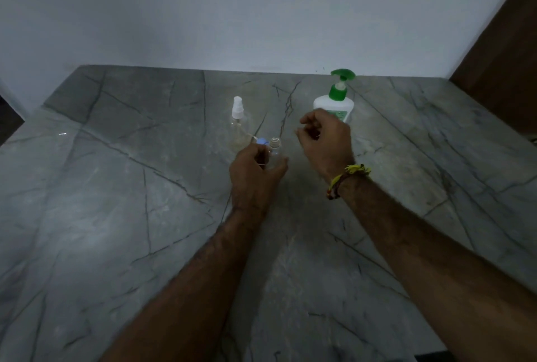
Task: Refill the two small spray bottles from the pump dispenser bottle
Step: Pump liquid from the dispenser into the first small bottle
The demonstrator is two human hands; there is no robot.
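A small clear spray bottle (275, 149) with its neck uncapped stands at the middle of the grey marble table (116, 187); my left hand (254, 178) is wrapped around its body. A blue spray cap (262, 141) with a thin tube sits at my left fingertips beside the neck. A second clear spray bottle (238, 123) with a white sprayer top stands just behind, to the left. The white pump dispenser bottle (334, 101) with a green pump stands at the back right. My right hand (325, 141) hovers in front of it, fingers loosely curled, holding nothing I can see.
A white wall runs behind the table. A brown wooden panel (505, 51) stands at the far right corner. The table's front edge shows at the bottom right.
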